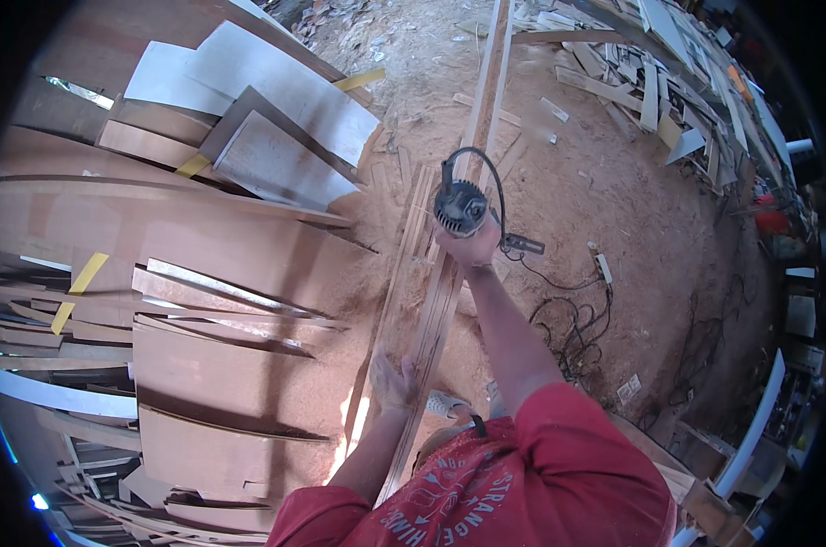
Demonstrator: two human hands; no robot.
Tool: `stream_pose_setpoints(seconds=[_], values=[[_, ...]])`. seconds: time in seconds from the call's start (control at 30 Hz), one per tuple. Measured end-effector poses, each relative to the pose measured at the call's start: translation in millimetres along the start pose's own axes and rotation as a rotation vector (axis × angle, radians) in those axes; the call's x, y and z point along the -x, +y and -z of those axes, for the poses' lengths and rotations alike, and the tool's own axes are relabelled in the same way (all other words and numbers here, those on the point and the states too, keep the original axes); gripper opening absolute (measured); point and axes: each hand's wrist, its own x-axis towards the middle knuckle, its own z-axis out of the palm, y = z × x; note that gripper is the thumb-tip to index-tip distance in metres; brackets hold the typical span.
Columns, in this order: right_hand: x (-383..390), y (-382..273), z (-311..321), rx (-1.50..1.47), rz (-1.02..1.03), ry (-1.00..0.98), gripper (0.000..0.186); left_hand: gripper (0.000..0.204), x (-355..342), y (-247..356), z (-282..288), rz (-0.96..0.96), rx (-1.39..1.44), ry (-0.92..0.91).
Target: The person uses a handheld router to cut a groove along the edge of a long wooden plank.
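Observation:
A black trim router (459,207) stands on a long wooden board (436,314) that runs away from me, and its cord loops up from the top and down the right side. Wrapped round the router's body from the near side is my right hand (472,244), with most of its fingers hidden behind the tool. Nearer to me, my left hand (393,378) lies on the long wood with its fingers stretched out and apart, holding nothing. Sawdust covers the wood around it. The router's bit is out of sight.
Stacked brown and white sheets (221,264) lean along the left side. A tangled black cable (572,319) and a white power strip (604,268) lie on the dusty floor to the right. Wood offcuts (650,96) are heaped at the far right. My shoe (445,404) shows beside the board.

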Motion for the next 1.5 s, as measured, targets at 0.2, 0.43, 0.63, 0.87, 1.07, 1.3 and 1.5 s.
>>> stream_pose_setpoints(seconds=[0.2, 0.43, 0.63, 0.87, 1.07, 1.3, 1.5], values=[[-74.1, 21.1, -8.2, -0.091, 0.032, 0.047, 0.061, 0.079, -0.5, 23.5, 14.1, 0.073, 0.029, -0.081], [-160.6, 43.2, -23.5, -0.048, 0.024, 0.055, 0.064, 0.079, 3.1, 10.7, 6.3, 0.041, -0.011, -0.019], [-229.7, 69.1, -23.2, -0.005, 0.081, 0.094, 0.065, 0.081, -0.6, 13.6, 6.5, 0.081, -0.023, -0.07], [-237.0, 59.5, -25.0, 0.076, 0.022, 0.065, 0.066, 0.08, 2.2, 13.5, 9.4, 0.039, 0.01, -0.041], [-186.5, 50.3, -16.1, 0.015, -0.006, 0.031, 0.065, 0.075, -1.0, 21.0, 11.0, 0.047, -0.01, -0.05], [-97.4, 27.1, -7.7, -0.044, -0.055, 0.004, 0.066, 0.075, -3.1, 27.3, 17.9, 0.093, 0.033, -0.118], [-34.5, 7.7, -6.0, 0.039, 0.001, 0.036, 0.064, 0.076, 1.0, 13.4, 12.3, 0.075, 0.019, -0.075]])
